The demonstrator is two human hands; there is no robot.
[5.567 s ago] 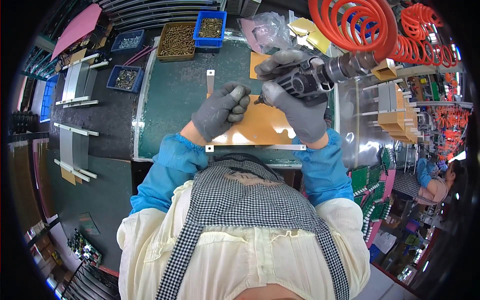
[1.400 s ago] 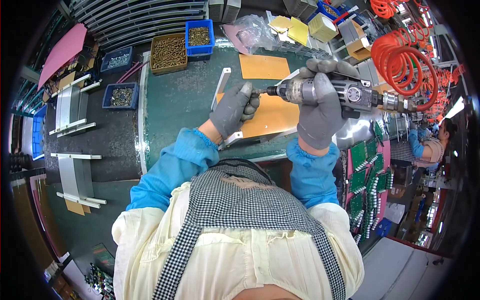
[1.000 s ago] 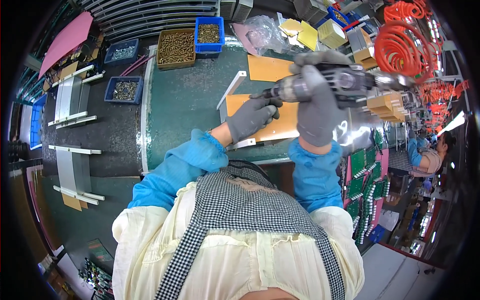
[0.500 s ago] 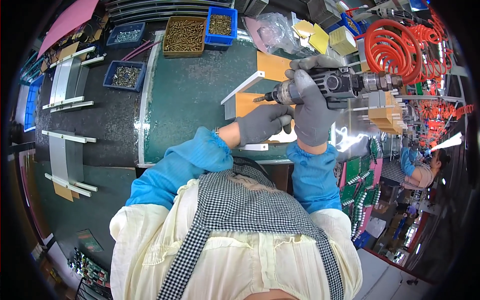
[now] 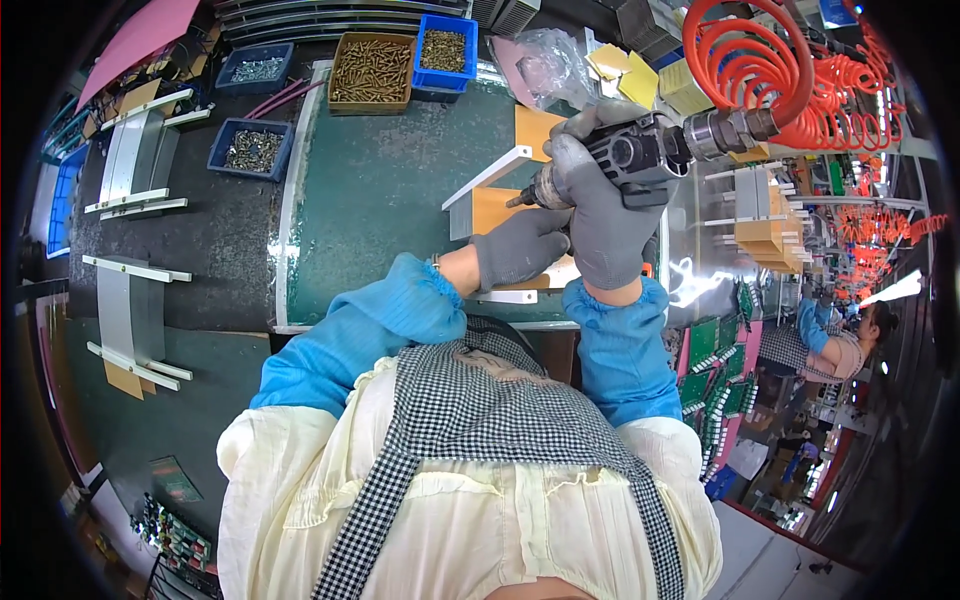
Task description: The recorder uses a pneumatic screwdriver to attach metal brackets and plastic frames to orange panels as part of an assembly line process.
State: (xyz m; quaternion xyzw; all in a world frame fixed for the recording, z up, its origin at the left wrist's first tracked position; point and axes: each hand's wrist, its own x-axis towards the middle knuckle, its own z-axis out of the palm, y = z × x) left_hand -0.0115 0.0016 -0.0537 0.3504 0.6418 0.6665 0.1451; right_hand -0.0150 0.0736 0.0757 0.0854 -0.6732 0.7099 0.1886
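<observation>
My right hand, in a grey glove, is wrapped round a black and silver air screwdriver. Its bit points left over an orange-brown panel, which has white bars across it and a grey metal part at its left. My gloved left hand lies over the same assembly, just below the bit, with fingers bent together. Whatever they pinch is hidden. One white bar slants up from the assembly's left side; the end of another white bar shows under my left hand.
A brown box of brass-coloured screws and a blue bin of small fasteners stand at the back. Two blue-grey trays hold metal parts at left. Finished-looking metal assemblies lie farther left. A red coiled hose hangs at right.
The screwdriver has shifted left and tilted, its hose end rising. My right hand moved left with it, and the red coil swung along. My left hand stays nearly in place.
</observation>
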